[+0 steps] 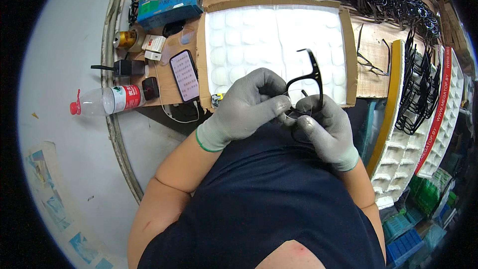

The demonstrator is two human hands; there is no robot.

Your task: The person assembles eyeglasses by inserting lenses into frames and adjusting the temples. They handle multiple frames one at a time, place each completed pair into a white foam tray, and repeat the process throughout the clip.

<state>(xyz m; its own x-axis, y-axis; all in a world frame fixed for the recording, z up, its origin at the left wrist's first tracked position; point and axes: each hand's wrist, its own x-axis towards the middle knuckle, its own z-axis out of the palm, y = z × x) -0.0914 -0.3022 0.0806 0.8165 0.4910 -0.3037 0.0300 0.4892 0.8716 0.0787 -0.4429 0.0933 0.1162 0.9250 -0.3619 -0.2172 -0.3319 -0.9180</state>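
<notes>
Gripping the black eyeglass frame (308,87) in both gloved hands, left hand (244,104) and right hand (323,127) clenched, above the white foam tray (239,30); I judge hard thumb pressure could pop the lens.

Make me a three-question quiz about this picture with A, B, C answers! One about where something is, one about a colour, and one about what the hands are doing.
1. Where does the plastic bottle lie?
A. left of the phone
B. on the white foam tray
C. in the person's lap

2. What colour are the gloves?
A. yellow
B. grey
C. red

3. How is the black glasses frame held?
A. lying loose on the tray
C. hanging on the rack
B. gripped by both hands

Answers:
1 A, the bottle lies on its side at the bench edge, left of the phone.
2 B, the left hand and right hand both wear grey gloves.
3 B, both hands' fingers close around the frame above the white foam tray.
</notes>
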